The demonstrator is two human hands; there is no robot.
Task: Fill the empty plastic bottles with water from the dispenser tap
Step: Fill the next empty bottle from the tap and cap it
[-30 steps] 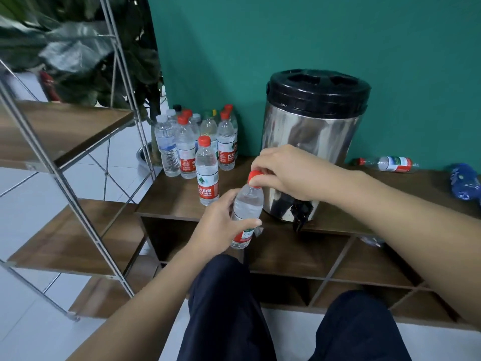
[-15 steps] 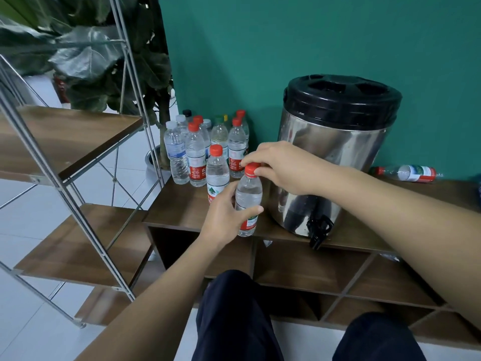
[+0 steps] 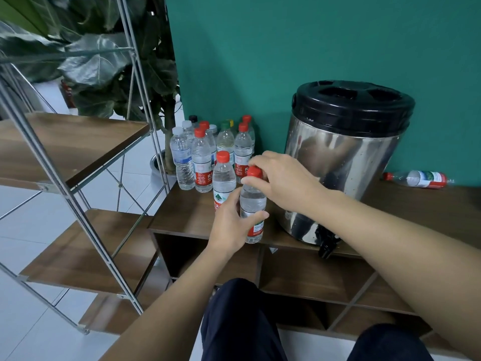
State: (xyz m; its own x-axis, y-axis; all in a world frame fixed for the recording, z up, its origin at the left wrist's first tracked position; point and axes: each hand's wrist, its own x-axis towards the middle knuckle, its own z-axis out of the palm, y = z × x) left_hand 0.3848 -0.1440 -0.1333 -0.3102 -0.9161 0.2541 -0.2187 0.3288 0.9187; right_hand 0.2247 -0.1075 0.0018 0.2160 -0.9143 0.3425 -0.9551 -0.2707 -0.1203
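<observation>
Closest to the camera are the person's dark-trousered knees [image 3: 242, 321], right up against the low wooden cabinet [image 3: 182, 217]. The left hand [image 3: 231, 225] is wrapped around the body of the bottle [image 3: 253, 204], which stands upright at the cabinet's front edge, long axis vertical, neck pointing straight up, and looks full of clear water. The right hand [image 3: 281, 178] comes over the top with fingertips pinching its red cap [image 3: 254, 172]. Just right of that sits the steel dispenser [image 3: 346, 162] with a black lid, its black tap [image 3: 327, 246] hanging over the front edge. Touching the held bottle on the left is 1 more red-capped bottle [image 3: 223, 175], then a cluster of bottles [image 3: 205, 155] behind it, all upright and holding water. Far right, 1 lying bottle [image 3: 419, 179] rests on its side against the green wall, cap pointing left.
</observation>
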